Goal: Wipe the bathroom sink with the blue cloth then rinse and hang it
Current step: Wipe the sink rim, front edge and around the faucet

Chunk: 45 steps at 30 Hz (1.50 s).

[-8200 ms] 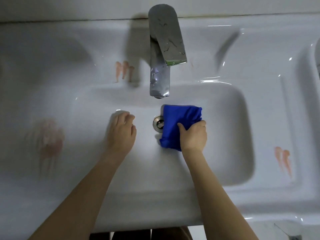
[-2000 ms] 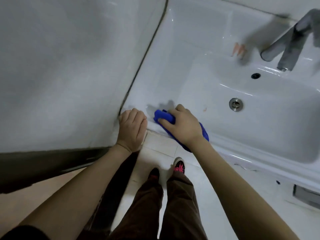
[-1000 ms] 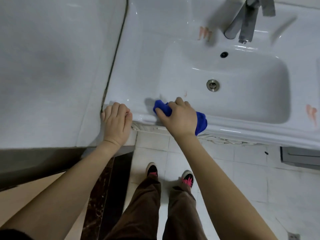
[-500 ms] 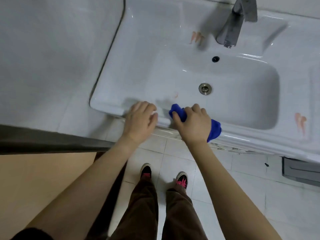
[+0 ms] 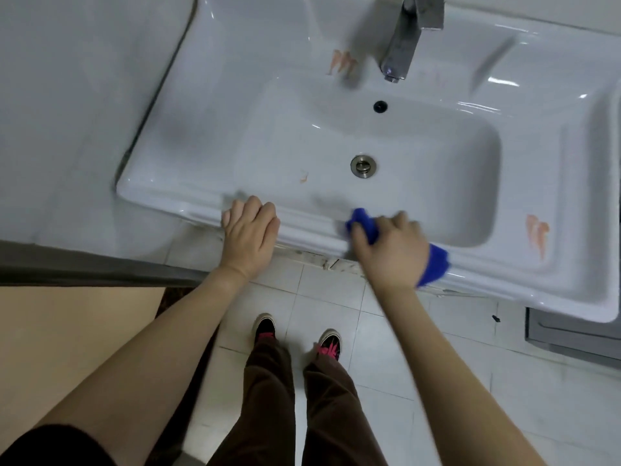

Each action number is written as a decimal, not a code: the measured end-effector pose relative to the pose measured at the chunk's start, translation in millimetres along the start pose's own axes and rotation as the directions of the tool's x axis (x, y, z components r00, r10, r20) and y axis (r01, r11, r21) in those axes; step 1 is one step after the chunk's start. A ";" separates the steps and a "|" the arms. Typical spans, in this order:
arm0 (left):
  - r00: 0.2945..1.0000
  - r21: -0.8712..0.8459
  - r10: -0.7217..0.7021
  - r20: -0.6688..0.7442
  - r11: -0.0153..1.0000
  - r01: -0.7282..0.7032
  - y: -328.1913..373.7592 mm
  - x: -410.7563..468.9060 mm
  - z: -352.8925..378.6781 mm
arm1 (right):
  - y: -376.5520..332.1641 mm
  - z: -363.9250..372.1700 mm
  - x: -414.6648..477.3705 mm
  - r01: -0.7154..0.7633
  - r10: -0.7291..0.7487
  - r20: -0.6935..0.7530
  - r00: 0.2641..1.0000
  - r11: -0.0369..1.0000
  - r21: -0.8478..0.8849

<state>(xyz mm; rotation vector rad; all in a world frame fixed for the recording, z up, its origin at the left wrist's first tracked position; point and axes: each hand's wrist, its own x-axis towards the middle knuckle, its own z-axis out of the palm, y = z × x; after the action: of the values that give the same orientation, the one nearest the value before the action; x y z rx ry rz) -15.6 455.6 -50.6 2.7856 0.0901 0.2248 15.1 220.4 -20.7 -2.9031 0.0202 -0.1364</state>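
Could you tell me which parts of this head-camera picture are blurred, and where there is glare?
Head view: the right hand and blue cloth are smeared by motion blur; the faucet is soft too; the left hand on the sink rim looks sharper. In the same head view, bright glare streaks mark the far right rim.

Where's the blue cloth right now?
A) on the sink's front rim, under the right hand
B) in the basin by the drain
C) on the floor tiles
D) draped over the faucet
A: the right hand grips the blue cloth and presses it onto the sink at its front rim, and blue shows on both sides of the hand.
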 end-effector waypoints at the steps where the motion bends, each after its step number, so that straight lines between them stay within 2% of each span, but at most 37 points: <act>1: 1.000 0.003 0.008 0.006 1.000 -0.008 -0.9 0.3 -1.0 | -25.5 6.0 1.0 0.037 -0.038 0.021 0.999 0.999 0.017; 3: 1.000 0.004 0.026 0.018 1.000 -0.026 -1.3 0.9 -2.8 | -53.9 13.6 1.6 0.106 -0.108 0.029 0.994 0.992 0.075; 6: 0.999 -0.005 0.041 0.019 0.999 -0.040 -1.8 0.6 -5.1 | -18.1 7.6 -0.9 0.136 -0.140 0.019 0.990 0.982 0.129; 8: 0.999 -0.015 0.035 0.012 0.999 -0.035 -1.7 0.2 -5.0 | 39.1 -4.8 -2.4 0.076 -0.073 -0.039 0.997 0.995 0.064; 10: 0.999 -0.007 0.036 0.026 0.999 -0.036 -1.2 0.6 -3.1 | 98.8 -22.3 -3.9 -0.068 0.067 -0.063 0.996 0.998 0.000; 12: 0.999 0.009 0.031 0.031 0.999 -0.032 -1.7 -0.6 -1.6 | 127.5 -33.9 -6.7 -0.199 0.195 -0.103 0.975 0.979 -0.033; 14: 0.999 0.016 0.023 0.029 1.000 -0.023 -2.4 -0.4 -0.8 | 104.5 -27.2 -8.0 -0.232 0.227 -0.133 0.965 0.973 -0.022; 15: 0.999 0.016 0.028 0.027 0.999 -0.028 -2.6 -0.4 -0.6 | 76.3 -18.6 -7.4 -0.201 0.199 -0.136 0.970 0.980 0.002; 19: 0.998 0.025 0.059 0.025 0.998 -0.060 -2.4 1.8 -2.7 | -43.5 16.0 -4.8 0.027 -0.022 -0.080 0.997 0.998 0.061; 22: 0.997 0.012 0.066 0.034 0.998 -0.066 -2.5 0.6 -4.0 | -26.4 13.8 -6.8 0.119 -0.112 -0.085 0.990 0.989 0.087; 24: 0.997 -0.002 0.065 0.035 0.998 -0.065 -2.0 -0.4 -4.8 | 27.7 -1.9 -8.6 0.050 -0.045 -0.110 0.993 0.998 0.041; 27: 0.997 0.012 0.068 0.043 0.998 -0.068 -1.8 -0.5 -3.6 | 118.7 -31.3 -11.4 -0.171 0.163 -0.158 0.974 0.984 -0.042; 30: 0.998 0.022 0.036 0.047 0.999 -0.037 -1.9 -0.1 -1.8 | 139.2 -38.4 -11.4 -0.303 0.287 -0.176 0.942 0.950 -0.075; 32: 0.998 0.024 0.034 0.048 0.999 -0.035 -1.8 0.2 -1.0 | 97.0 -24.6 -8.7 -0.263 0.248 -0.165 0.955 0.962 -0.076; 36: 0.999 0.025 0.040 0.028 0.999 -0.041 -1.2 0.4 -2.2 | -28.1 8.0 -7.9 0.018 -0.015 -0.062 0.998 0.999 0.049; 38: 0.999 0.018 0.045 0.015 0.999 -0.045 -1.3 -0.1 -2.5 | -35.8 12.9 -7.3 0.099 -0.095 -0.038 0.995 0.989 0.107; 41: 0.999 0.009 0.047 -0.004 0.999 -0.047 -0.6 -1.5 -1.1 | 30.2 1.1 -5.0 0.081 -0.077 -0.063 0.995 0.995 0.058; 45: 0.999 0.060 0.025 -0.031 0.998 -0.023 2.4 -1.4 2.0 | 153.5 -28.8 -8.9 -0.043 0.039 -0.148 0.988 0.999 -0.022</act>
<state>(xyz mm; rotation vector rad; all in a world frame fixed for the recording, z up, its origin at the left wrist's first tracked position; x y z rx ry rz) -16.6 452.5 -51.9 2.8443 0.0727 0.2761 3.2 64.8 -29.4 -2.9085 0.1073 -0.3456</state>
